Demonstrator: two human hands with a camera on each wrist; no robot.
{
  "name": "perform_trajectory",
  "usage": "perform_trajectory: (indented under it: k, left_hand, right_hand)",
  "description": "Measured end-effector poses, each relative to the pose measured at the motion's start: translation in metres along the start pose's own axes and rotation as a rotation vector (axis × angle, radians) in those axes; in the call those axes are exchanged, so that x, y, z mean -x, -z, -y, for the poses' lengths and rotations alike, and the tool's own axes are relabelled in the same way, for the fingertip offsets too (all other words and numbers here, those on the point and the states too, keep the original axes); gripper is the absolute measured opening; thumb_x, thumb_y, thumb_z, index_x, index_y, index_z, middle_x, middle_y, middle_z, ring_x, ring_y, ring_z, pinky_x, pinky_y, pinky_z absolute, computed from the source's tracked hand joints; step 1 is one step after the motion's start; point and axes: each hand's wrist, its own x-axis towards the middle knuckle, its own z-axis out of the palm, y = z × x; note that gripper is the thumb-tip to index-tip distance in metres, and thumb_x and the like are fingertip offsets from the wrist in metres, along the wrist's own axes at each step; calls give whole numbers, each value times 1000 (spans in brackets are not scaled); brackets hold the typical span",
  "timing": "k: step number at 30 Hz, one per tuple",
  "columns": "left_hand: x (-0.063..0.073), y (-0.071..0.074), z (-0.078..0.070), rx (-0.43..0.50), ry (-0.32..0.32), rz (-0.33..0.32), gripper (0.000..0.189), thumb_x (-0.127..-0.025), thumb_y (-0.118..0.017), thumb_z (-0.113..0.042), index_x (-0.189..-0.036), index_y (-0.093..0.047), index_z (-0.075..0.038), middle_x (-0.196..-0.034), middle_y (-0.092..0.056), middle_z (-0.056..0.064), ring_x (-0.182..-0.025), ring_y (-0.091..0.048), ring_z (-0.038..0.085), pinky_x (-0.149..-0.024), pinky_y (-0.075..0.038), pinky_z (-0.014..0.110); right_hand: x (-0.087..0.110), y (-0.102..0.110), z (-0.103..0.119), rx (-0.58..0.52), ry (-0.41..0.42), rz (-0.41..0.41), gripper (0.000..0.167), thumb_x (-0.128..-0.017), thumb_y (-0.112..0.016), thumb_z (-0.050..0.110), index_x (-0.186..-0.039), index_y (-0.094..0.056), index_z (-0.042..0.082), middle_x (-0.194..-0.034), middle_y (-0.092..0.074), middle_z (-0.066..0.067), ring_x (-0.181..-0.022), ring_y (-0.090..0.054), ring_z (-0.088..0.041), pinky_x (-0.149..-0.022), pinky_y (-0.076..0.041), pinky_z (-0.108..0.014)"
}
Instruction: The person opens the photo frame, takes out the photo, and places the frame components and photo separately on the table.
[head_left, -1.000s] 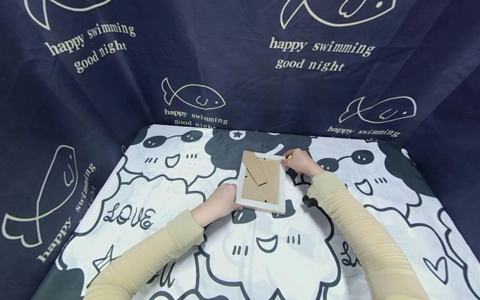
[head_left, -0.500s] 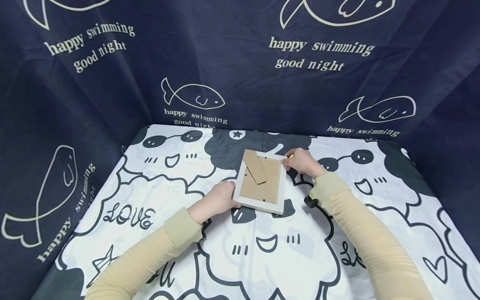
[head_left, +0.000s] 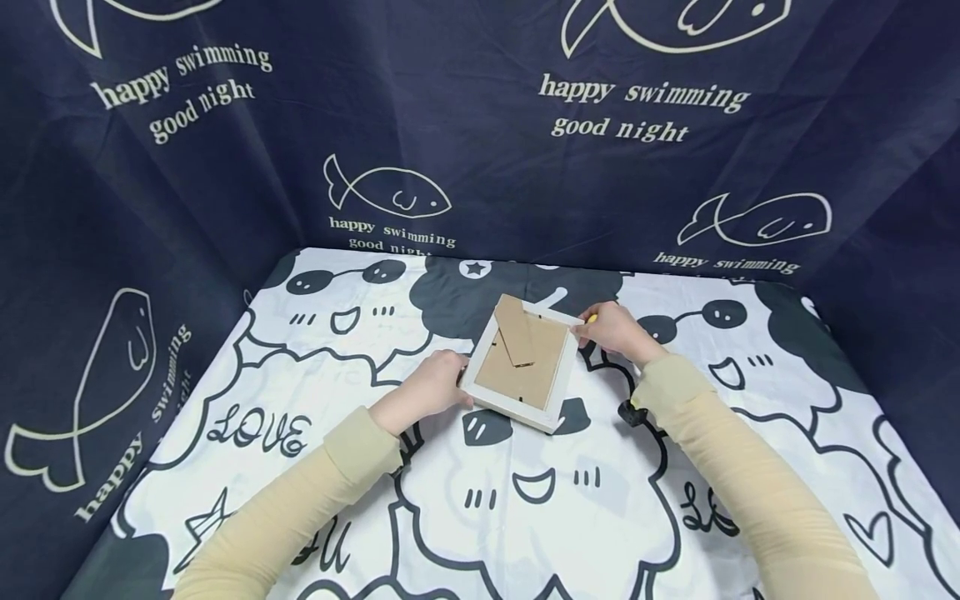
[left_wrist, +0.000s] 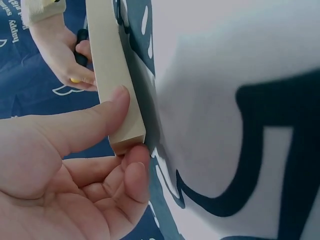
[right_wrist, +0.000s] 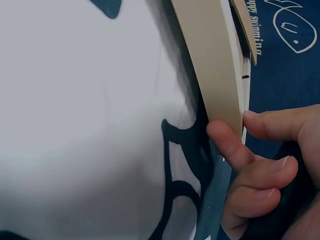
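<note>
A picture frame [head_left: 517, 358], pale-edged with a brown backing board, is held back side up over the patterned cloth. A brown stand flap [head_left: 513, 329] lies slantwise across its back. My left hand [head_left: 431, 385] grips the near left corner, and the left wrist view shows the thumb [left_wrist: 117, 107] on the side edge and fingers beneath. At the far right corner, my right hand [head_left: 615, 331] pinches the frame between thumb and forefinger. A black object [left_wrist: 81, 47] with a yellow part shows in that same hand; its kind is mostly hidden by the fingers.
The white and black cartoon cloth [head_left: 540, 533] covers the table. Dark blue curtains [head_left: 495, 125] with fish prints stand behind and on both sides. A small black and yellow item [head_left: 632, 412] shows beside the right cuff.
The frame has turned clockwise, its far end moving right and its near end left. My left hand has shifted left and slightly away; my right hand has moved a little right. Both still grip it.
</note>
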Motion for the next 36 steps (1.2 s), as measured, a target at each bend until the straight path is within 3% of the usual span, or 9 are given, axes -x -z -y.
perform_trajectory:
  k: [7,16,22,27,36]
  left_hand:
    - [-5,0,6,-16,-30,-28,30,-67,-85,-17,-87,-67,-3,-75,-60,3,-69,-53,15,-63,-46,28]
    - [-11,2,12,4,-54,-78,30,-66,-84,-13,-90,-69,-2,-71,-59,2,-66,-52,15,-59,-45,26]
    - [-16,4,14,-56,-52,-103,32,-66,-84,-10,-94,-69,-3,-82,-60,7,-80,-55,20,-72,-47,33]
    - [-21,7,16,-43,-50,-119,45,-67,-83,-5,-109,-68,0,-87,-62,10,-80,-56,21,-72,-50,32]
    - [-30,12,21,-18,-46,-125,43,-67,-82,-3,-108,-69,-1,-97,-65,13,-89,-60,23,-79,-52,33]
  right_hand:
    - [8,1,-2,-10,2,-20,33,-87,-62,24,-104,-59,-3,-70,-71,-1,-36,-38,-5,-41,-34,-22]
    - [19,3,-7,-33,-27,15,31,-88,-62,25,-102,-55,-1,-75,-72,-2,-35,-35,-5,-40,-30,-22]
    - [24,4,-7,-32,-35,29,33,-88,-61,27,-102,-53,-2,-76,-73,-1,-34,-35,-4,-41,-30,-22]
    - [28,5,-9,-46,-51,40,34,-87,-62,28,-100,-51,-1,-79,-73,-4,-34,-35,-4,-42,-30,-22]
    - [33,5,-12,-90,-84,71,33,-86,-63,30,-95,-49,2,-76,-73,0,-35,-36,-5,-40,-30,-21]
